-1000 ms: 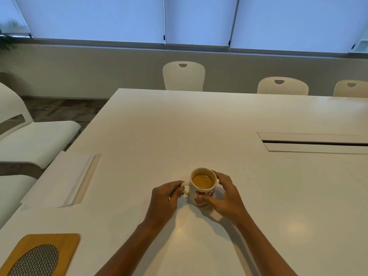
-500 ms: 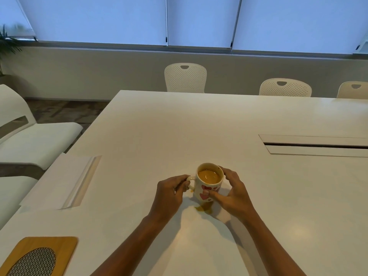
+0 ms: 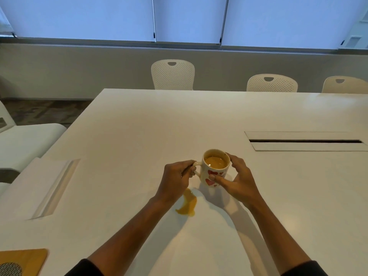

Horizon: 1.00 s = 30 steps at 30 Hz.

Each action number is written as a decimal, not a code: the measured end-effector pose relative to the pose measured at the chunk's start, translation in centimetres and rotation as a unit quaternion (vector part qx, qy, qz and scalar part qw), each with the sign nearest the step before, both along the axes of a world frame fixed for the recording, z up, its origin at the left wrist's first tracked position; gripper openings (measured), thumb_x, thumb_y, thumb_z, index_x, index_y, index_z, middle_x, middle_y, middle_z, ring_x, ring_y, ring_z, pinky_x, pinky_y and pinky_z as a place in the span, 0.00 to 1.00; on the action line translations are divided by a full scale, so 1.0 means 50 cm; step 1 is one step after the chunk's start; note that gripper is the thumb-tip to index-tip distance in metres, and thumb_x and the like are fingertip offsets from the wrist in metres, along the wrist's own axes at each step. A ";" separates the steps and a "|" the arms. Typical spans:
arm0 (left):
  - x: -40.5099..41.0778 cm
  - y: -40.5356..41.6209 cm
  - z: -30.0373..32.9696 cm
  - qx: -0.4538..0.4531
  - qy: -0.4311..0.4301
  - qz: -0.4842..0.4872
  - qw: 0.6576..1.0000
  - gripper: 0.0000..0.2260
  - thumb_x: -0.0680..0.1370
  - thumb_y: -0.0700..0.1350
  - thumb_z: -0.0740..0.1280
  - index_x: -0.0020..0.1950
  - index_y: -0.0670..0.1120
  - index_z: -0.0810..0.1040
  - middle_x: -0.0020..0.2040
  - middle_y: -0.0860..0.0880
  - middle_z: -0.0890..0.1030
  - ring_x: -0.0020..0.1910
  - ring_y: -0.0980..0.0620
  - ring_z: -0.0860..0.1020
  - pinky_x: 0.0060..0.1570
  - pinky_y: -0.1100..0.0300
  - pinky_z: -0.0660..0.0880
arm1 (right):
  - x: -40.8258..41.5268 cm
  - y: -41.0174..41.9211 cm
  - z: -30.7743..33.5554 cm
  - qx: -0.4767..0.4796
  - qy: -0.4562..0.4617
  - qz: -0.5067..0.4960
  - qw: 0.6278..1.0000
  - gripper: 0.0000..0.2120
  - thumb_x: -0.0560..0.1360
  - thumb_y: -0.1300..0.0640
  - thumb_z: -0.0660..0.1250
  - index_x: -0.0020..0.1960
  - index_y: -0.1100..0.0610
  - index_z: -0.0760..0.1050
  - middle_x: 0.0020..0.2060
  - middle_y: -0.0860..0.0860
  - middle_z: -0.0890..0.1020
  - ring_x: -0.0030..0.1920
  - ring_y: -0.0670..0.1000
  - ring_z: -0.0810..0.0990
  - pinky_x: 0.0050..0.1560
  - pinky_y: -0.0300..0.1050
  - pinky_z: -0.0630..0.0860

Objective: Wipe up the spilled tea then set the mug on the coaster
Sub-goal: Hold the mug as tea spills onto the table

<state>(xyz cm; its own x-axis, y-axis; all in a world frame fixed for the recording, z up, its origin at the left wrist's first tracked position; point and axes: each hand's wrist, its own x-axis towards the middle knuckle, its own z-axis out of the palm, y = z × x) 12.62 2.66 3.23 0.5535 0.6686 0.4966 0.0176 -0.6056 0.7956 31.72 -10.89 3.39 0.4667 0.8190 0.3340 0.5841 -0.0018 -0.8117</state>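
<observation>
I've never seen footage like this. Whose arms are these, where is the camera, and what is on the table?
There is no machine here: a person wears a wide-angle camera on the head, looking forward and down, so you see their own two arms.

The left hand pinches the handle of a white ceramic mug with red hearts, which holds tan tea. The right hand curls round the mug's other side.

Everything lies on a large white table. Just near of the mug lies a small orange-brown puddle of spilled tea. At the bottom left corner sits a wooden coaster with a grey mesh centre, partly cut off by the picture's edge. Further left lies a folded white paper sheet. White chairs stand round the table.
</observation>
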 end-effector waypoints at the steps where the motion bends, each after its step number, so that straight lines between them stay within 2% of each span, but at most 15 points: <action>1: 0.015 -0.001 0.000 -0.002 -0.001 -0.005 1.000 0.08 0.81 0.40 0.70 0.58 0.49 0.85 0.43 0.48 0.88 0.40 0.50 0.86 0.44 0.50 0.85 | 0.013 -0.002 0.001 -0.004 0.000 -0.004 1.000 0.39 0.67 0.41 0.81 0.74 0.43 0.70 0.71 0.46 0.77 0.69 0.48 0.75 0.61 0.34 0.71; 4: 0.057 -0.003 -0.001 -0.017 -0.004 -0.018 1.000 0.11 0.81 0.40 0.70 0.61 0.53 0.81 0.43 0.47 0.88 0.40 0.48 0.86 0.45 0.48 0.85 | 0.047 -0.008 0.003 -0.011 0.000 -0.018 1.000 0.39 0.66 0.40 0.82 0.73 0.41 0.69 0.69 0.41 0.76 0.67 0.43 0.75 0.59 0.31 0.70; 7: 0.097 -0.004 -0.007 -0.018 0.003 -0.025 1.000 0.09 0.81 0.41 0.71 0.59 0.52 0.82 0.43 0.46 0.88 0.40 0.46 0.86 0.45 0.46 0.85 | 0.079 -0.013 0.002 -0.015 0.007 -0.032 0.999 0.39 0.66 0.40 0.82 0.72 0.37 0.69 0.65 0.33 0.74 0.65 0.33 0.73 0.57 0.28 0.68; 9: 0.122 -0.005 -0.012 -0.014 0.007 -0.023 1.000 0.07 0.80 0.41 0.71 0.57 0.49 0.84 0.43 0.47 0.88 0.40 0.47 0.86 0.44 0.46 0.85 | 0.101 -0.015 -0.001 -0.023 0.014 -0.041 0.999 0.39 0.66 0.40 0.82 0.72 0.37 0.69 0.65 0.34 0.75 0.64 0.31 0.72 0.57 0.28 0.68; 13: 0.163 -0.007 -0.023 -0.011 0.024 -0.020 0.999 0.05 0.80 0.40 0.71 0.53 0.45 0.86 0.42 0.45 0.88 0.38 0.45 0.85 0.43 0.44 0.84 | 0.136 -0.021 -0.015 -0.034 0.017 -0.044 0.998 0.39 0.65 0.37 0.80 0.72 0.36 0.68 0.67 0.38 0.74 0.65 0.35 0.73 0.58 0.30 0.68; 15: 0.183 -0.008 -0.026 -0.010 0.038 -0.016 0.999 0.06 0.80 0.39 0.71 0.54 0.43 0.87 0.42 0.45 0.88 0.39 0.45 0.86 0.44 0.46 0.84 | 0.150 -0.022 -0.024 -0.036 0.024 -0.049 0.998 0.39 0.64 0.34 0.79 0.71 0.36 0.67 0.67 0.39 0.74 0.64 0.41 0.75 0.59 0.33 0.68; 17: 0.199 -0.009 -0.028 -0.020 0.047 -0.017 0.999 0.07 0.80 0.38 0.71 0.56 0.42 0.87 0.43 0.46 0.88 0.40 0.46 0.86 0.45 0.47 0.85 | 0.162 -0.021 -0.033 -0.038 0.030 -0.056 0.997 0.39 0.64 0.32 0.77 0.71 0.37 0.67 0.67 0.40 0.74 0.66 0.46 0.74 0.61 0.40 0.71; 20: 0.219 -0.012 -0.033 -0.027 0.056 -0.019 0.998 0.08 0.80 0.37 0.71 0.58 0.42 0.87 0.45 0.46 0.89 0.41 0.46 0.87 0.47 0.47 0.85 | 0.180 -0.019 -0.046 -0.046 0.036 -0.059 0.997 0.39 0.65 0.36 0.79 0.71 0.38 0.68 0.69 0.44 0.76 0.68 0.49 0.74 0.65 0.51 0.74; 23: 0.229 -0.016 -0.039 -0.028 0.067 -0.013 0.997 0.09 0.80 0.37 0.71 0.59 0.41 0.86 0.46 0.45 0.89 0.43 0.46 0.87 0.48 0.47 0.85 | 0.191 -0.021 -0.054 -0.056 0.037 -0.063 0.996 0.38 0.65 0.38 0.79 0.71 0.38 0.67 0.73 0.49 0.76 0.68 0.48 0.73 0.64 0.50 0.72; 30: 0.233 -0.025 -0.039 -0.021 0.085 -0.008 0.996 0.08 0.79 0.38 0.72 0.58 0.40 0.87 0.45 0.44 0.89 0.42 0.45 0.87 0.47 0.47 0.86 | 0.198 -0.023 -0.064 -0.059 0.040 -0.055 0.996 0.38 0.65 0.38 0.77 0.72 0.41 0.67 0.73 0.52 0.76 0.68 0.49 0.72 0.66 0.51 0.72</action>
